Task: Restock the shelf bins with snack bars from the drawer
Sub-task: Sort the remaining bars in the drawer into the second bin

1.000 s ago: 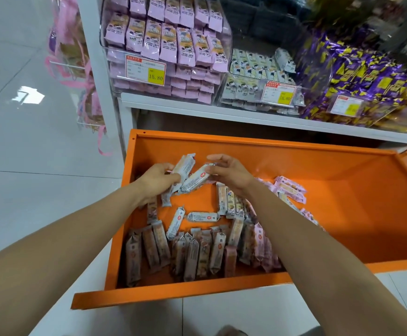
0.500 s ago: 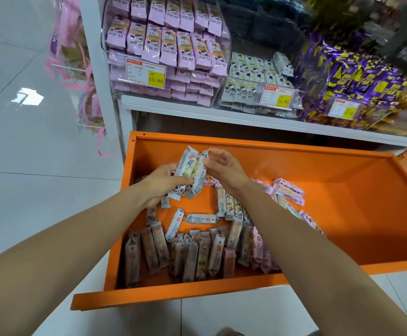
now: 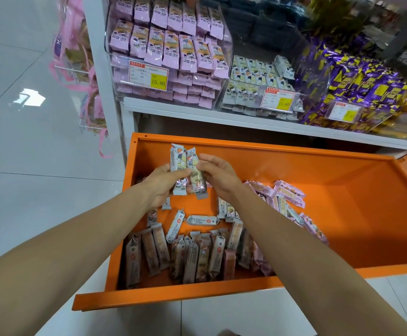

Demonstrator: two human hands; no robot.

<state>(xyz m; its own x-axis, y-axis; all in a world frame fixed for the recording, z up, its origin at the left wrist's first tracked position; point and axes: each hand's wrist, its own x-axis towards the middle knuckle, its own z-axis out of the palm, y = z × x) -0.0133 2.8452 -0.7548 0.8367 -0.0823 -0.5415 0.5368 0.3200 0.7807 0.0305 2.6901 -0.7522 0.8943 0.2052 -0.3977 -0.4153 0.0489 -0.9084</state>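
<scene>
Two pale grey snack bars (image 3: 184, 166) stand upright above the open orange drawer (image 3: 343, 190). My left hand (image 3: 160, 183) grips their lower halves, thumb across the front. My right hand (image 3: 218, 174) pinches the right bar from the side. Several loose bars (image 3: 197, 251) lie along the drawer's front, with pink-wrapped ones (image 3: 287, 195) at its middle. On the shelf above stands a clear bin of pink bars (image 3: 168, 52) and a lower, part-filled bin of pale bars (image 3: 258, 78).
A bin of purple-and-yellow packets (image 3: 357, 86) sits to the right on the white shelf (image 3: 246, 117). Pink ribboned bags hang on a wire rack (image 3: 81, 76) at the left shelf end. Grey floor tiles (image 3: 27, 166) spread to the left and in front.
Both hands rose from the drawer floor with the bars, which were turned from lying tilted to standing upright and side by side.
</scene>
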